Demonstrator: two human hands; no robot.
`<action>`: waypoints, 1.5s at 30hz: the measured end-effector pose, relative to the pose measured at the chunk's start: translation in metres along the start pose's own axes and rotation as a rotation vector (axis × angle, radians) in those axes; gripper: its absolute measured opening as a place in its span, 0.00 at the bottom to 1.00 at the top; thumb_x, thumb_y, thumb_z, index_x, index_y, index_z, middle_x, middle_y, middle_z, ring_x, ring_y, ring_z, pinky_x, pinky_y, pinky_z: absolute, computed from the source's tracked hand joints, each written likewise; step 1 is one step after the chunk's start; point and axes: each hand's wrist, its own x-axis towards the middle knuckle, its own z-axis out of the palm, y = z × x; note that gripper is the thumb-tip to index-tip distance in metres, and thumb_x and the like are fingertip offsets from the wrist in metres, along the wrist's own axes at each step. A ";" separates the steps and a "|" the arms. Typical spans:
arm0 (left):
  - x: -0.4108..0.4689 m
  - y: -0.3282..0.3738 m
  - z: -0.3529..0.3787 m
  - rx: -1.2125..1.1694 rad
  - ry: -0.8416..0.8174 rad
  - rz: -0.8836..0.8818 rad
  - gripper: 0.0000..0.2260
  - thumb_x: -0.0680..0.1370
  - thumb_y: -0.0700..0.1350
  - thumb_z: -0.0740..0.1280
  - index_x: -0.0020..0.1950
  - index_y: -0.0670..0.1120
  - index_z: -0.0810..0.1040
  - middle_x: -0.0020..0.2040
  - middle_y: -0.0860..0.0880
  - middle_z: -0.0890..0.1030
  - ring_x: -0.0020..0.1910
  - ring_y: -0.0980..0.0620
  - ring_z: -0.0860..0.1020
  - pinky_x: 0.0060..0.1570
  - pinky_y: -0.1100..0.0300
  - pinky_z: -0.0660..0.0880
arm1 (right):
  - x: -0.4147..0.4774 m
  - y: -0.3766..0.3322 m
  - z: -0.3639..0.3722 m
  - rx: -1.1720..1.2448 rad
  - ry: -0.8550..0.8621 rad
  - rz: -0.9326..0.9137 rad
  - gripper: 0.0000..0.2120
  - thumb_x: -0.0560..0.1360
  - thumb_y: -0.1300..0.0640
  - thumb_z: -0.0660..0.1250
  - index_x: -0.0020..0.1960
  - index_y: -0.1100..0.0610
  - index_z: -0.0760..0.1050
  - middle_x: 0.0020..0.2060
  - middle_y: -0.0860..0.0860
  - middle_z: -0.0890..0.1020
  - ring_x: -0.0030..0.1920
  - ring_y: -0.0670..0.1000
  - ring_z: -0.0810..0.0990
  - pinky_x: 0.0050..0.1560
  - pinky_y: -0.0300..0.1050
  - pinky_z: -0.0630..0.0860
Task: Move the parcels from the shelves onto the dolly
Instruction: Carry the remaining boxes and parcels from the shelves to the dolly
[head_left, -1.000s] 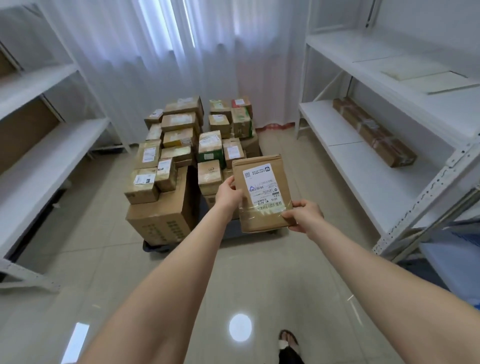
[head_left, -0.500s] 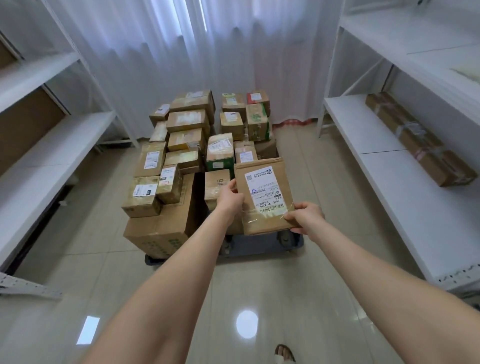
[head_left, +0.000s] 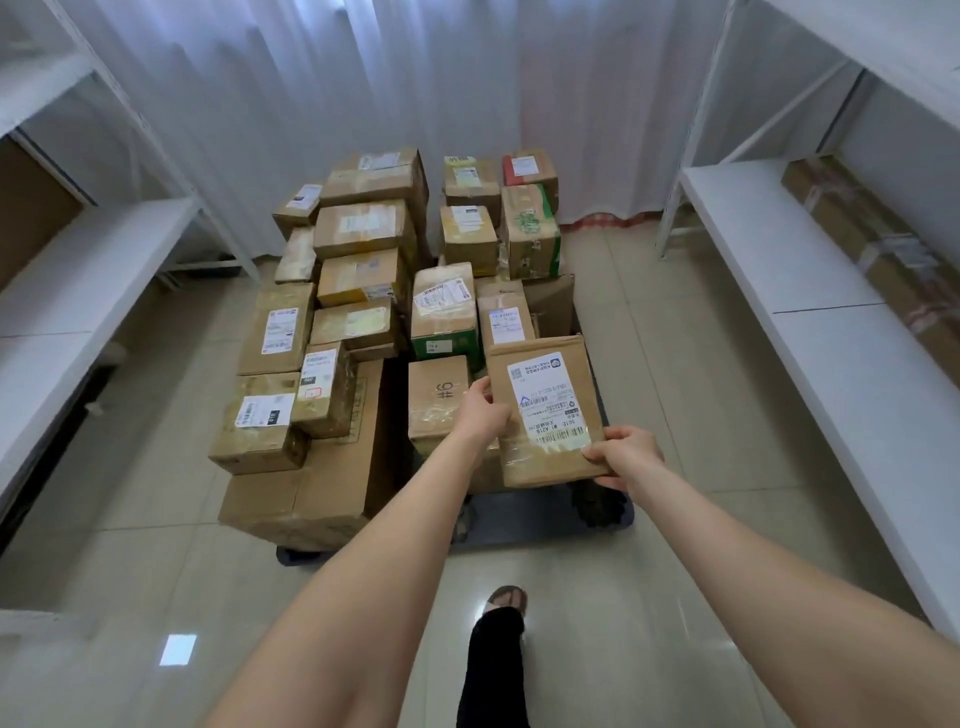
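White shelves (head_left: 810, 332) flank the dolly (head_left: 524, 514), and one long parcel (head_left: 883, 260) lies on the shelf to the dolly's right, not yet moved. The dolly itself is almost covered by a heap of parcels (head_left: 363, 228), leaving only a bare strip of deck at its near edge. A big carton (head_left: 332, 488) fills the dolly's near left and juts past the rim. I hold the flat parcel (head_left: 545, 415) in the air over the dolly's near right corner, label up, just beside the box marked #6 (head_left: 441, 400). My left hand (head_left: 483, 415) curls round its left edge; my right hand (head_left: 626, 457) pinches its near corner, thumb on top. I reckon the bare strip is too narrow, so laid flat the parcel could overhang and slide to the floor. Leaned on the #6 box, it may tip back once I let go.
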 end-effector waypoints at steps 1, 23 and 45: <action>0.018 0.002 -0.001 0.017 -0.011 -0.001 0.28 0.77 0.33 0.62 0.76 0.45 0.59 0.65 0.45 0.76 0.60 0.47 0.77 0.57 0.53 0.76 | 0.015 -0.005 0.008 0.003 0.009 0.008 0.19 0.72 0.68 0.71 0.61 0.58 0.74 0.57 0.56 0.78 0.56 0.57 0.78 0.50 0.51 0.80; 0.317 -0.064 0.021 0.189 -0.158 -0.345 0.20 0.76 0.37 0.66 0.67 0.44 0.67 0.64 0.45 0.77 0.61 0.45 0.77 0.61 0.48 0.75 | 0.266 -0.007 0.144 -0.118 0.086 0.294 0.18 0.75 0.68 0.67 0.64 0.59 0.75 0.59 0.57 0.79 0.59 0.58 0.77 0.54 0.51 0.79; 0.253 0.060 0.072 0.580 -0.262 -0.075 0.22 0.78 0.42 0.62 0.71 0.40 0.64 0.64 0.43 0.71 0.58 0.43 0.74 0.50 0.55 0.73 | 0.187 -0.079 0.048 -0.285 0.253 0.041 0.25 0.74 0.56 0.68 0.70 0.54 0.70 0.65 0.56 0.74 0.63 0.57 0.74 0.58 0.45 0.72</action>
